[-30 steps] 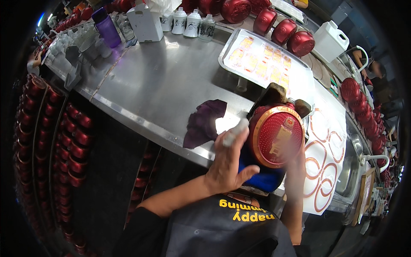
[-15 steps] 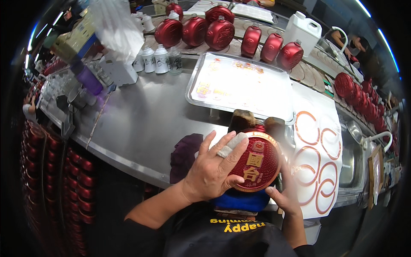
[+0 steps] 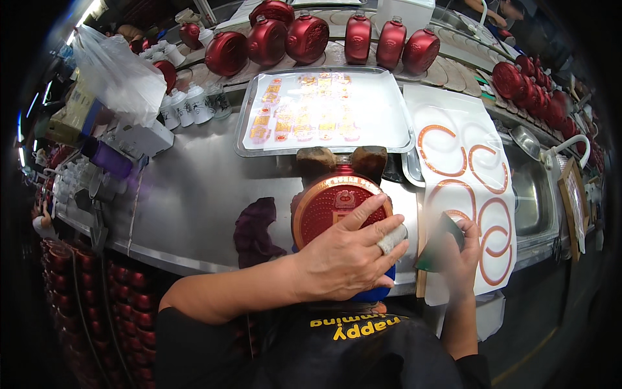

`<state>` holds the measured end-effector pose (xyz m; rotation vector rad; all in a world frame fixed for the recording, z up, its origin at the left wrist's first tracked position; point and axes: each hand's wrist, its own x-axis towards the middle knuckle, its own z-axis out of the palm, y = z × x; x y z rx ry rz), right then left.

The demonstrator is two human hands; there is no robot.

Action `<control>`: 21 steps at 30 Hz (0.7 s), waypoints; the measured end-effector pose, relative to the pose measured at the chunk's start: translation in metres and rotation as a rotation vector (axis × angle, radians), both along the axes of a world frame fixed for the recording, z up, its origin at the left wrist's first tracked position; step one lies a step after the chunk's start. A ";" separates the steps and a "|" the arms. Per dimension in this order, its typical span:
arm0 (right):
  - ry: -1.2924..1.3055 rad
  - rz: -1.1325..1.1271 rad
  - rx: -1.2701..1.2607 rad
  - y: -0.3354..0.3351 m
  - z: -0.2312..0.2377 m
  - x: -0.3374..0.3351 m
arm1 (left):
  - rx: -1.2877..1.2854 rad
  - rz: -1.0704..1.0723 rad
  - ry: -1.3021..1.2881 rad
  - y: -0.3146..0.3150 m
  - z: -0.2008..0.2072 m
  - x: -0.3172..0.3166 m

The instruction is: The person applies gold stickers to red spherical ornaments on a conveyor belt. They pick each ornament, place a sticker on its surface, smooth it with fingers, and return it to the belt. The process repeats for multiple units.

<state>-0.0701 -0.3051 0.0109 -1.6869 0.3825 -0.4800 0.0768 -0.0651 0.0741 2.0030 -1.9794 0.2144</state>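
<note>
A round, flat red bottle [image 3: 315, 209] with a gold ring round its face lies tilted up, its neck between two dark padded supports [image 3: 370, 162]. My left hand [image 3: 340, 259] rests over the lower right of its face, fingers stretched out and part of the gold lettering hidden beneath. One finger of that hand wears a whitish wrap [image 3: 392, 240]. To the right of the bottle, my right hand [image 3: 462, 254] grips a dark green scraper [image 3: 430, 257], slightly blurred. A dark purple cloth [image 3: 255, 230] is crumpled left of the bottle.
Gold and red stickers lie on a metal tray [image 3: 243, 146] beyond the bottle. A white sheet [image 3: 418, 104] with several orange-gold ring strips [image 3: 490, 170] lies right. Red bottles [image 3: 308, 39] stand at the back. Left are white spray bottles [image 3: 197, 104]; a sink [image 3: 534, 201] is far right.
My left hand has slid from the bottle's upper left to its lower right. The right hand has left the bottle's edge and now holds the green scraper. The view has shifted.
</note>
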 end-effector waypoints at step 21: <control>-0.455 0.186 -0.982 0.073 0.015 0.026 | -0.438 0.733 0.328 0.072 -0.093 -0.086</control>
